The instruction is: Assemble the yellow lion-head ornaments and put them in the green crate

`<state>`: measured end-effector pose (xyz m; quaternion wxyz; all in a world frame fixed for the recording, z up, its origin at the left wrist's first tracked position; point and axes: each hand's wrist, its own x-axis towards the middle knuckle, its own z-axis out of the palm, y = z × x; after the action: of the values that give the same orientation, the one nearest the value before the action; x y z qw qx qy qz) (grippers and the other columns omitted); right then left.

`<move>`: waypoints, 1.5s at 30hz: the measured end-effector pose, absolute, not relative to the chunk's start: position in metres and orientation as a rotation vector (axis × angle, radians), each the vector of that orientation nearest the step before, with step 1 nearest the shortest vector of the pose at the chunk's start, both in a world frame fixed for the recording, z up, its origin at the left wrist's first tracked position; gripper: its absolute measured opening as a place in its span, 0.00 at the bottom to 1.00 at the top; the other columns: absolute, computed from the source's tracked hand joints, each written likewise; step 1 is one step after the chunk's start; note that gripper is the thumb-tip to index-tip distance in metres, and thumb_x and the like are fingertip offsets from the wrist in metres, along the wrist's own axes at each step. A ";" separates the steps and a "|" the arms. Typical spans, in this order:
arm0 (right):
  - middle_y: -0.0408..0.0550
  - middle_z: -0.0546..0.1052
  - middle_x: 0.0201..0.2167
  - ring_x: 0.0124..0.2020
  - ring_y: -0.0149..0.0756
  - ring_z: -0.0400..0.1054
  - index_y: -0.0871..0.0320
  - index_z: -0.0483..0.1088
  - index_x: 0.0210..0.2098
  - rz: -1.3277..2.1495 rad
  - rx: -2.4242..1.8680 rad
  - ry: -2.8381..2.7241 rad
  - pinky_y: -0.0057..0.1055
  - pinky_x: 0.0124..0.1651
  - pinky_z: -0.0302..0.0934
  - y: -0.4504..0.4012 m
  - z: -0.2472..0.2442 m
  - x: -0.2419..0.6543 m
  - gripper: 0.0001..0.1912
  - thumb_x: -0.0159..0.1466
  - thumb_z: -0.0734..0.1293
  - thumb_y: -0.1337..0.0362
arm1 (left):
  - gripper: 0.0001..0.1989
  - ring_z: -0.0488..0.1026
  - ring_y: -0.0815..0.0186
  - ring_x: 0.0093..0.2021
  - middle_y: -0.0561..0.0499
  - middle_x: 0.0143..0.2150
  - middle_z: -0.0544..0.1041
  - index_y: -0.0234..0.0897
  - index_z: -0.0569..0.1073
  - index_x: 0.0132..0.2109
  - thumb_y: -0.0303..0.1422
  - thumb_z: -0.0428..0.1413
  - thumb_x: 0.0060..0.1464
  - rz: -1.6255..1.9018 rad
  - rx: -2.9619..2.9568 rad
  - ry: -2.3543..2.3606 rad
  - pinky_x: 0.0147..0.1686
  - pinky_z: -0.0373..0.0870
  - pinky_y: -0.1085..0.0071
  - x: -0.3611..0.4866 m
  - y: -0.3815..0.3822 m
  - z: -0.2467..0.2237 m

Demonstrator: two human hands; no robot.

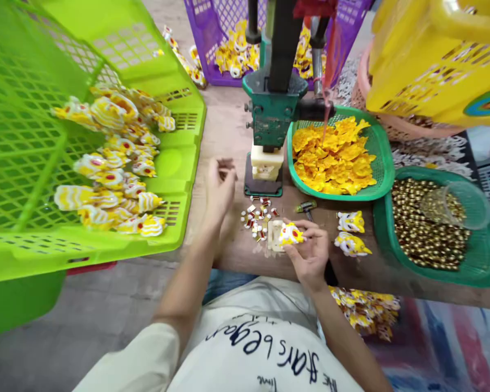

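Observation:
In my right hand [311, 251] is a small yellow-and-white plastic animal-shaped toy part [291, 233] with red spots, pinched between thumb and fingers. It is over a pale square block [274, 235] on the bench. My left hand [221, 188] is raised left of the press, slightly blurred, its fingers bent and a little apart with nothing visible between them. The green hand press [273, 111] has a cream block [266, 158] under its ram. Small red, white and gold pieces [256, 220] lie scattered before it. Two similar toy parts [351, 244] rest to the right.
A lime-green crate [188, 196] of striped parts stands left, a purple crate [224, 79] behind. To the right are a green basket [338, 193] of yellow pieces and a green tray [484, 261] of gold beads. A yellow basket [424, 76] overhangs the back right. A small tool [306, 206] lies near the press.

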<state>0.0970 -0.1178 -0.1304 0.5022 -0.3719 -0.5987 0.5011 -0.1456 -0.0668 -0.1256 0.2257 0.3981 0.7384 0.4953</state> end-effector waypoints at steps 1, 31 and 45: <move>0.53 0.71 0.48 0.53 0.43 0.70 0.53 0.57 0.41 1.202 -0.922 -1.489 0.46 0.53 0.67 -0.116 -0.134 0.097 0.17 0.60 0.71 0.63 | 0.09 0.73 0.66 0.40 0.50 0.40 0.75 0.38 0.72 0.47 0.31 0.50 0.61 1.322 1.075 1.980 0.38 0.70 0.71 -0.130 -0.089 -0.125; 0.49 0.74 0.55 0.57 0.46 0.61 0.51 0.76 0.44 0.660 -1.264 -2.136 0.48 0.59 0.54 -0.121 -0.141 0.117 0.09 0.66 0.67 0.60 | 0.11 0.66 0.68 0.26 0.54 0.25 0.71 0.37 0.71 0.32 0.38 0.53 0.59 0.988 1.187 1.820 0.28 0.61 0.72 -0.071 -0.159 -0.119; 0.51 0.73 0.54 0.58 0.47 0.62 0.52 0.72 0.47 0.555 -1.186 -2.187 0.49 0.59 0.55 -0.134 -0.119 0.097 0.12 0.66 0.62 0.67 | 0.05 0.70 0.59 0.44 0.46 0.42 0.69 0.39 0.71 0.43 0.32 0.55 0.60 0.827 1.650 1.988 0.45 0.69 0.63 -0.082 -0.177 -0.157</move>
<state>0.0974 -0.1341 -0.1190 0.2921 -0.4451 -0.8205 0.2083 -0.0820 -0.1774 -0.1570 0.2129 0.5945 0.7159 0.2977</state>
